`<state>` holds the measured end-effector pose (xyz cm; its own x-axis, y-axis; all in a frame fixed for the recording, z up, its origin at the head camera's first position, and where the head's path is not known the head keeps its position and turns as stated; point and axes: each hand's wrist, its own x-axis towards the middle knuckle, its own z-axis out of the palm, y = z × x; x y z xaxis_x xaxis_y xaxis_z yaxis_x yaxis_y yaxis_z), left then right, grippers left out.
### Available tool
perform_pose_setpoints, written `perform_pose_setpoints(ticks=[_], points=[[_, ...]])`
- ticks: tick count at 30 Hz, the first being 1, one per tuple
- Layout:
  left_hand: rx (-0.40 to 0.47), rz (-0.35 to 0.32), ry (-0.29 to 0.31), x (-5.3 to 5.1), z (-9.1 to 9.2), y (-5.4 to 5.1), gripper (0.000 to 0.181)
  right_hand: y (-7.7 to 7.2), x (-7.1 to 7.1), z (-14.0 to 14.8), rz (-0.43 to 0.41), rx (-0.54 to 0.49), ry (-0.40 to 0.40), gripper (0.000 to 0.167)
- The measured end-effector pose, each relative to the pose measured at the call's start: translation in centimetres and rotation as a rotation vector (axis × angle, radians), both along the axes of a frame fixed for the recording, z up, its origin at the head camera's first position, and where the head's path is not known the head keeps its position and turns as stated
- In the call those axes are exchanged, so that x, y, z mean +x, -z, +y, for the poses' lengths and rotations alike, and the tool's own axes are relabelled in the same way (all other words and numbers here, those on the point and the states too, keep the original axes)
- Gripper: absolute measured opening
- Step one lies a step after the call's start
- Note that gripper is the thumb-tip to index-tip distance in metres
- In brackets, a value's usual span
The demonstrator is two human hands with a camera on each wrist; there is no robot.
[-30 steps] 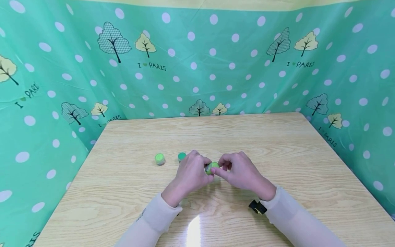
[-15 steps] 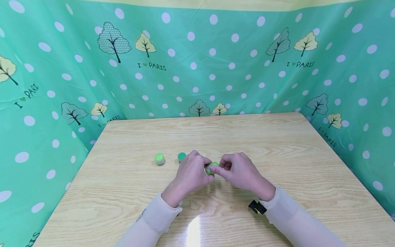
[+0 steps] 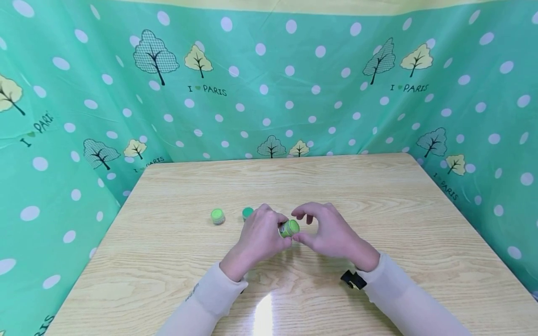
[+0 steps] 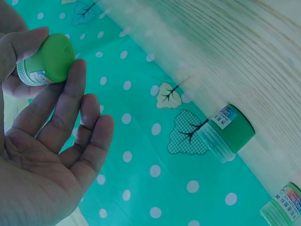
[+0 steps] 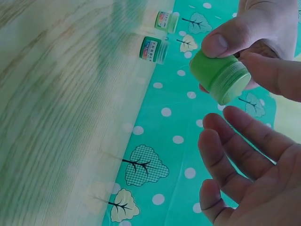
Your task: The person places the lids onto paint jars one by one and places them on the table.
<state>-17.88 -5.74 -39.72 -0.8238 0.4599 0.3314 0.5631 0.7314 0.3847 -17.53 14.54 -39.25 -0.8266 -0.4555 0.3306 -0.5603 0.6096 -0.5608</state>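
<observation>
A small light-green paint jar [image 3: 289, 228] lies tilted in my left hand [image 3: 261, 233], pinched between thumb and fingers. Its lid end points right, toward my right hand [image 3: 327, 232]. In the right wrist view the lid [image 5: 230, 82] has a ribbed, clear side and a green top. My right fingers [image 5: 230, 141] are spread and apart from the jar, while the right thumb [image 5: 275, 77] lies close to the lid; whether it touches is unclear. The left wrist view shows the jar's rounded base [image 4: 59, 56] and part of its label.
On the wooden table [image 3: 176, 261], a dark-green jar [image 3: 247, 213] stands just behind my left hand, partly covered by it. Another light-green jar [image 3: 217, 216] is farther left. A dotted green cloth [image 3: 269, 93] surrounds the table's back and sides.
My right fingers have come off the jar's lid and spread, lifting slightly up and away. My left hand keeps its hold on the jar and has hardly moved.
</observation>
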Motion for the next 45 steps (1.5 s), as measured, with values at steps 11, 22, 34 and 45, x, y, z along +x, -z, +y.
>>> perform_pose_setpoints(ticks=[11, 22, 34, 45], points=[[0.007, 0.009, 0.005, 0.04, 0.01, 0.09, 0.017, 0.34, -0.12, -0.17, 0.016, -0.016, -0.058, 0.041], [0.003, 0.005, 0.005, 0.05, 0.07, 0.01, 0.015, 0.28, -0.04, -0.23, 0.031, 0.002, -0.04, 0.031], [-0.005, -0.024, -0.007, 0.12, 0.13, -0.12, 0.014, 0.33, -0.02, -0.31, 0.009, 0.014, 0.024, 0.017], [-0.034, -0.01, -0.024, 0.25, 0.23, -0.12, 0.029, 0.36, 0.04, -0.36, -0.057, 0.011, 0.075, 0.025]])
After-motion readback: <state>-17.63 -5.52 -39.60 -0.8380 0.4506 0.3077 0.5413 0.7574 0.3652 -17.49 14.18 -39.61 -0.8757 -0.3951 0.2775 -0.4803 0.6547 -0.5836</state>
